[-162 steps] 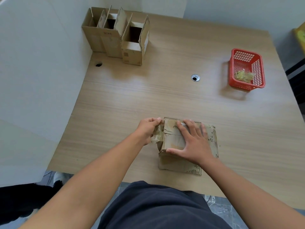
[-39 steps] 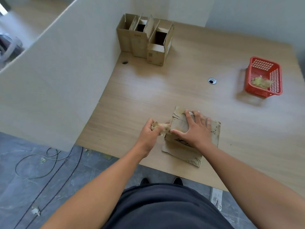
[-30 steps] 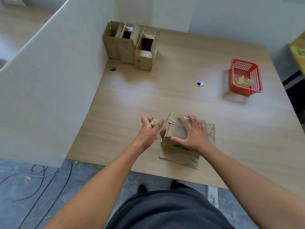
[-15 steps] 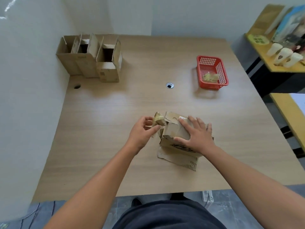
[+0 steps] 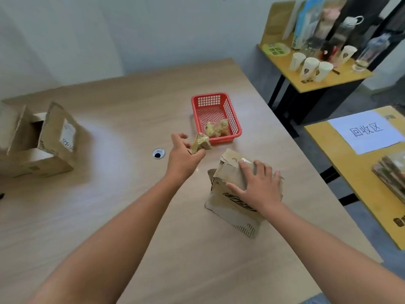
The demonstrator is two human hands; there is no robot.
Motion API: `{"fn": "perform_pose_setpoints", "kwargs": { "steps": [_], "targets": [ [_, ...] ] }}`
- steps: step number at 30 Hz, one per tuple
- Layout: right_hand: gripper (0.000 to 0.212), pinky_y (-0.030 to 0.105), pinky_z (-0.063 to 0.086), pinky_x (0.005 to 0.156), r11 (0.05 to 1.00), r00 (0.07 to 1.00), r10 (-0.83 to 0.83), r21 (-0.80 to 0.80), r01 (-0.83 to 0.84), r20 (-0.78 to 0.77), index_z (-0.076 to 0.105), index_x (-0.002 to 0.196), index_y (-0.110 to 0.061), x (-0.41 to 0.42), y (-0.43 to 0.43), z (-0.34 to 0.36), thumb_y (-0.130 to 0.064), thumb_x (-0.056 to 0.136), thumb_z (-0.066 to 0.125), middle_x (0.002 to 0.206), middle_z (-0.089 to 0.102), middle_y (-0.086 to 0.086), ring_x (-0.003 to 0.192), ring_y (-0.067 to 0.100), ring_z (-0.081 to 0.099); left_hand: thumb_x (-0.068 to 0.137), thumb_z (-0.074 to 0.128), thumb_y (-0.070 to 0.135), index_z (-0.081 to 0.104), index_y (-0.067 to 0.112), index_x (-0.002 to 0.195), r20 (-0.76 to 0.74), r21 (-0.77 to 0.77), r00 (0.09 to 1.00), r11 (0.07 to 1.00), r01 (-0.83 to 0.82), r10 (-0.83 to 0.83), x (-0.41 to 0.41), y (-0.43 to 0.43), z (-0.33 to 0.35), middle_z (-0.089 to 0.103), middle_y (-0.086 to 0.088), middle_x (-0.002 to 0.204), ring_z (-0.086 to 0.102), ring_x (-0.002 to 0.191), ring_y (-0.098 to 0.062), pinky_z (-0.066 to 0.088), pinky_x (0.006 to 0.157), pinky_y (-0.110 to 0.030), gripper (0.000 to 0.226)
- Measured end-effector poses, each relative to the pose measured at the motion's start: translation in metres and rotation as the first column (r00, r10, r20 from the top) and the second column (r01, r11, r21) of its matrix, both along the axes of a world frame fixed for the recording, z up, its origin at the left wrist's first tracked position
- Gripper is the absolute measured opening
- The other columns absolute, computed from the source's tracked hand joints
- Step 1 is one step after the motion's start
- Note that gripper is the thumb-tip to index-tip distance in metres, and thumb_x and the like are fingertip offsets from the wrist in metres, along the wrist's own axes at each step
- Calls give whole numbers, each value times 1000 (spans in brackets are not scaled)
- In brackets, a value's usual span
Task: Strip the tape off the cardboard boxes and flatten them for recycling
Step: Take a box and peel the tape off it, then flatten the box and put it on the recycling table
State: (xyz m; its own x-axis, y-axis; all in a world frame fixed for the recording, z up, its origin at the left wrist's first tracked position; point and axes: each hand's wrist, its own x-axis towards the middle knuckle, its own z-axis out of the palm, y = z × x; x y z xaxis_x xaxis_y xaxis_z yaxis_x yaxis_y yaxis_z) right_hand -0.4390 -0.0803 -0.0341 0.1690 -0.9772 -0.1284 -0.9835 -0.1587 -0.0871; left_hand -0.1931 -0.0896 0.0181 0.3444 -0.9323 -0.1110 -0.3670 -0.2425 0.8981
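Note:
My right hand lies with spread fingers on a partly flattened cardboard box near the table's right side. My left hand is stretched forward and pinches a crumpled wad of brownish tape, just short of the red basket. More crumpled tape lies inside that basket. Upright cardboard boxes with open flaps stand at the far left.
A cable hole sits in the wooden table left of my left hand. To the right a yellow table carries a white paper sign and stacked flat cardboard. A yellow shelf with paper cups stands behind.
My left hand pulled the tape off the box, wadded it and carried it forward toward the red basket. My view swung right. My right hand stayed on the box.

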Motion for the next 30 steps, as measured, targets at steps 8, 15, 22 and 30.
{"fn": "perform_pose_setpoints", "kwargs": {
  "steps": [8,15,22,30],
  "targets": [
    [87,63,27,112,986,998,23,-164,-15,50,40,144,-42,-11,-51,-16,-97,77,28,141,39,7,129,34,38,90,71,27,53,26,119,306,5,947,995,97,-94,-22,-141,-44,56,3,107,55,94,-16,43,75,-28,34],
    [86,64,29,109,971,997,32,-237,-16,64,46,144,-36,-9,-53,-23,-91,79,36,140,40,10,126,37,41,90,68,29,51,27,106,444,181,882,980,87,-161,-21,-189,-87,62,-3,105,61,99,-28,56,81,-44,23],
    [82,65,30,108,969,996,34,-248,-11,87,48,144,-34,-7,-54,-25,-81,78,45,140,42,11,126,38,41,84,70,43,45,33,144,356,217,923,974,69,-145,-18,-192,-93,46,-3,147,48,133,-27,42,110,-54,65],
    [84,59,28,109,992,999,-3,-125,8,46,38,150,-42,-6,-55,-12,-87,79,31,145,35,6,131,33,33,96,65,33,54,16,134,238,-15,969,998,-57,58,-25,-124,-68,56,0,130,50,124,-18,44,109,-48,43]
  ]
}}
